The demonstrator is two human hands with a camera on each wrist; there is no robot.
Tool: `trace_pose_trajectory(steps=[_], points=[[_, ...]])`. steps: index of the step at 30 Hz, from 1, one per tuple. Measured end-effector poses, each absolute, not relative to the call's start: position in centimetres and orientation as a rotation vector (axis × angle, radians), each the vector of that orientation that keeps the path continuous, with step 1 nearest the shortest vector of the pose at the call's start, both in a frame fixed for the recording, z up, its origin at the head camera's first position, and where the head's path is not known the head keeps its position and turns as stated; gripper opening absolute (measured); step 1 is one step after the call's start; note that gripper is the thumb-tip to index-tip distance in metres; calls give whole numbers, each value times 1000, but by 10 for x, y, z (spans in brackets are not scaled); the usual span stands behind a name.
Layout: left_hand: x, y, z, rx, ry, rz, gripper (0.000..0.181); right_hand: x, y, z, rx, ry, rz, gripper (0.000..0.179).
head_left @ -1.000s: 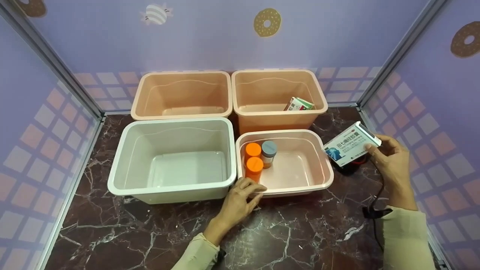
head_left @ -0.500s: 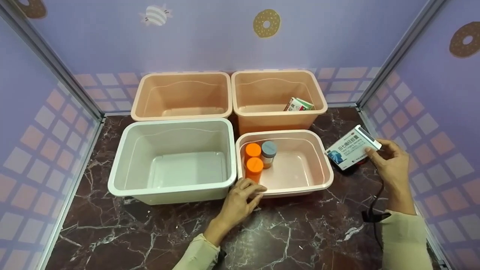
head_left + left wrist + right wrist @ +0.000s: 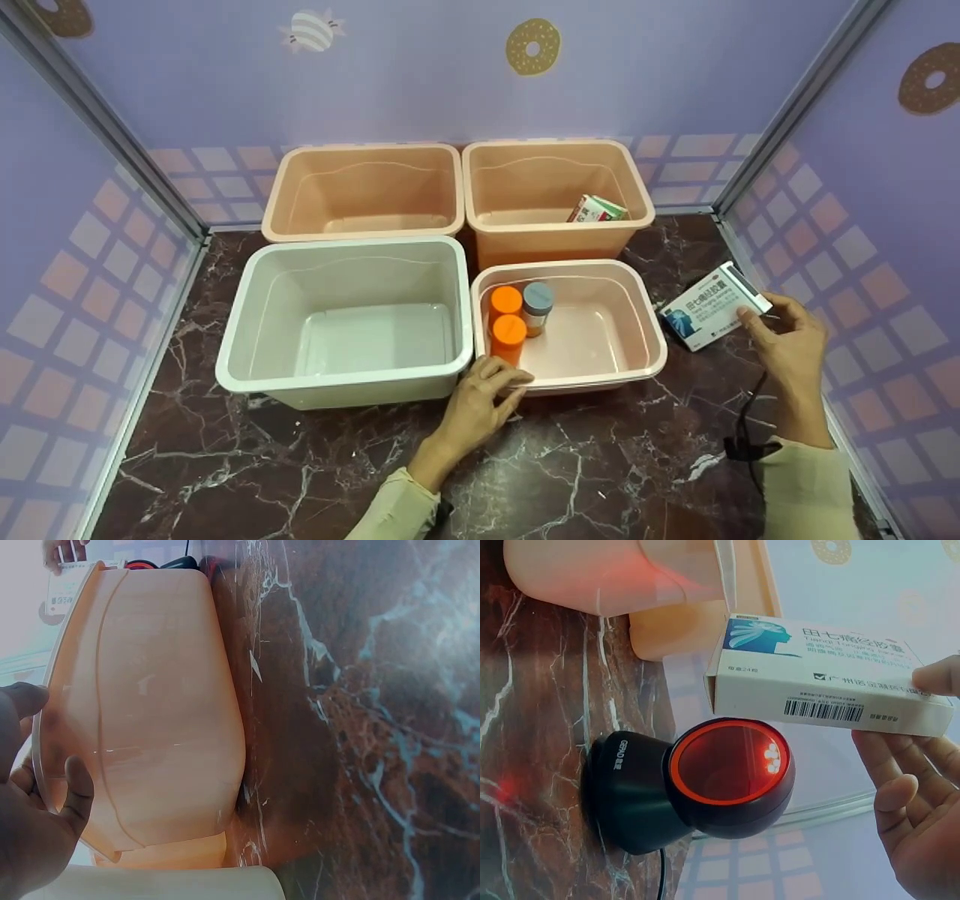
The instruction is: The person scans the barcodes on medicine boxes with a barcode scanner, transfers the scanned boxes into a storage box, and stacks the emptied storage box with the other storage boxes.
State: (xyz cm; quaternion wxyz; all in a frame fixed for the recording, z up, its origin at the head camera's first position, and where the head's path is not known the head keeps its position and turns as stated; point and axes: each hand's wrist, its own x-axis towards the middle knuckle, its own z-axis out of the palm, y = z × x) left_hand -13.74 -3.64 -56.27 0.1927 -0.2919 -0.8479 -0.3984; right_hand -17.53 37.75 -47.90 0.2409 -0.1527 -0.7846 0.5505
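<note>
My right hand (image 3: 791,341) pinches a white medicine box (image 3: 712,307), thumb on its printed face and fingers beneath. In the right wrist view, the barcode on the box's side faces a black desktop barcode scanner (image 3: 727,776) with a glowing red ring; the box is just above it. From the head view the box hides the scanner. My left hand (image 3: 480,397) holds the near rim of the small pink bin (image 3: 592,379), with fingers over the rim and thumb outside. Inside that bin stand two orange-capped bottles (image 3: 508,334) and a grey-capped bottle (image 3: 537,304).
A white bin (image 3: 345,375) stands left of the pink one. Behind are two orange bins, the left one (image 3: 364,154) and the right one (image 3: 555,240), which has medicine boxes (image 3: 598,210) inside. Patterned walls surround the dark marbled table (image 3: 540,465). A cable (image 3: 746,420) runs near my right wrist.
My right hand has brought the medicine box slightly nearer to me and to the right, lower in the head view. My left hand and the bins have stayed put.
</note>
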Motion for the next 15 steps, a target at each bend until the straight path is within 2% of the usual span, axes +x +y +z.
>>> trace_pose_trajectory(steps=[15], points=[[-137,-37,-564,-826,-2370,-1105,16,-163,380,-490,-550,-2193,1388,29]])
